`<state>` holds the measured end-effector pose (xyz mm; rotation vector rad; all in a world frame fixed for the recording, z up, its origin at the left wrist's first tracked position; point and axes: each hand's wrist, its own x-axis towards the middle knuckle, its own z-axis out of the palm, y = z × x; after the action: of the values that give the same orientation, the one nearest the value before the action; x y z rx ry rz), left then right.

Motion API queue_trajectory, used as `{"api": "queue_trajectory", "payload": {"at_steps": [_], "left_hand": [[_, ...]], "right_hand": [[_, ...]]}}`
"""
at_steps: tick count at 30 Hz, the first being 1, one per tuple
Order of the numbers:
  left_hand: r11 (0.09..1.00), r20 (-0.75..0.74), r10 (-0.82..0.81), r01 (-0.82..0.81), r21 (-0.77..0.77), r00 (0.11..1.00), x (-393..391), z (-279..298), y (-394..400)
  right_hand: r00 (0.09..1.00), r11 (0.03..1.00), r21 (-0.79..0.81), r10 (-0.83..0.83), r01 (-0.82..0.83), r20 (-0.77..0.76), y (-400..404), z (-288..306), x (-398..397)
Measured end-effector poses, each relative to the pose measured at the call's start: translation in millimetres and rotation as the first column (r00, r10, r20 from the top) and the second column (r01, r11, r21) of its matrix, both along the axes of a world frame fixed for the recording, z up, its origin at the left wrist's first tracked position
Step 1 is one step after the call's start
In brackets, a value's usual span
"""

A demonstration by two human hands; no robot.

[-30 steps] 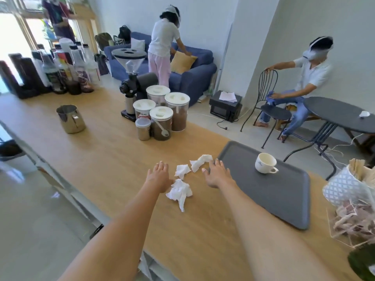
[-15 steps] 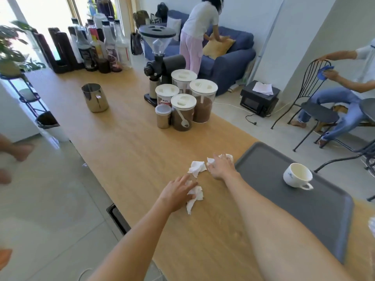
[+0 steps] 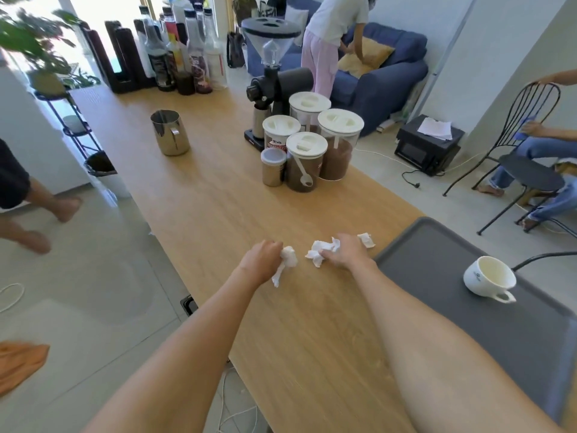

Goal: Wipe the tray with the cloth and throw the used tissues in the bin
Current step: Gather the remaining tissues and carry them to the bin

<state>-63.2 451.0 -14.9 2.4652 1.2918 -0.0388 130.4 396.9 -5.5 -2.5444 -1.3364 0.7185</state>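
On the wooden counter [image 3: 218, 214], my left hand [image 3: 260, 260] is closed around a crumpled white tissue [image 3: 287, 260] whose tail hangs below the fist. My right hand [image 3: 345, 253] presses down on two more tissues: one bunch [image 3: 321, 250] sticks out under the fingers on its left, another bit [image 3: 367, 240] shows past its right side. A dark grey tray [image 3: 437, 276] lies just right of my right hand, with a white cup [image 3: 488, 278] tipped on it. A white bin with a black liner [image 3: 104, 171] stands on the floor at the left.
Several lidded coffee jars [image 3: 312, 151], a black grinder [image 3: 274, 67] and a steel pitcher [image 3: 170, 132] stand farther along the counter, bottles [image 3: 184, 54] at its far end. A person's bare legs [image 3: 40, 214] are on the left floor. An orange cloth [image 3: 18, 360] shows at the lower left.
My left hand has closed on the nearest tissue and bunched it. My right hand has gathered the two farther tissues under its fingers. The view has swung left and down.
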Motion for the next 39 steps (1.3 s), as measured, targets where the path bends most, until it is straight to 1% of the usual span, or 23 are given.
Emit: {"api": "queue_trajectory", "payload": {"at_steps": [2,6,9,12,14,16,18,21,24,27,33,36,39], "left_hand": [[0.997,0.017,0.067,-0.066,-0.043,0.998,-10.3,3.5,6.6],[0.993,0.042,0.101,-0.098,-0.064,0.994,-32.3,3.3,9.3],[0.997,0.013,0.041,-0.04,-0.068,0.999,-43.1,1.6,8.5],[0.996,0.006,-0.028,0.029,-0.087,1.0,-44.7,3.6,4.8],[0.995,0.014,-0.029,0.03,-0.098,0.999,-42.3,7.4,0.2],[0.995,0.015,-0.023,0.025,-0.099,1.0,-39.0,9.7,-2.8],[0.991,0.02,-0.034,0.036,-0.126,0.999,-36.0,13.2,-6.1],[0.986,0.047,-0.052,0.059,-0.158,0.998,-31.8,16.9,-14.1],[0.988,0.089,-0.059,0.071,-0.137,0.994,-29.7,21.2,-22.8],[0.985,0.116,-0.101,0.116,-0.128,0.988,-26.8,28.7,-31.6],[0.964,0.171,-0.229,0.247,-0.094,0.958,-18.8,36.4,-69.9],[0.95,0.179,-0.276,0.296,-0.096,0.944,-12.8,33.3,-89.6],[0.922,0.189,-0.348,0.371,-0.108,0.918,-4.2,34.7,-117.7]], "right_hand": [[1.0,1.0,0.023,0.001,-0.002,0.031,0.1,-3.1,-9.4],[0.996,0.996,0.079,-0.057,0.051,0.069,1.7,-10.7,-26.3],[0.992,0.996,0.055,-0.08,0.075,0.1,-1.8,-7.7,-32.6],[0.991,0.989,0.08,-0.129,0.125,0.043,-8.4,-6.4,-32.4],[0.976,0.969,0.111,-0.219,0.219,-0.016,-13.9,-4.6,-30.0],[0.97,0.961,0.143,-0.242,0.238,0.012,-19.6,-2.4,-27.4],[0.974,0.966,0.145,-0.222,0.214,0.046,-26.3,2.9,-29.2],[0.972,0.965,0.144,-0.229,0.219,0.056,-40.9,11.6,-32.5],[0.96,0.955,0.16,-0.267,0.251,0.087,-60.7,17.6,-36.8],[0.935,0.936,0.186,-0.325,0.298,0.139,-85.3,26.3,-42.3],[0.868,0.88,0.211,-0.463,0.425,0.18,-148.2,33.3,-53.5],[0.832,0.842,0.25,-0.525,0.477,0.178,-180.5,33.9,-60.1],[0.772,0.786,0.264,-0.609,0.559,0.179,-222.8,30.5,-64.1]]}}
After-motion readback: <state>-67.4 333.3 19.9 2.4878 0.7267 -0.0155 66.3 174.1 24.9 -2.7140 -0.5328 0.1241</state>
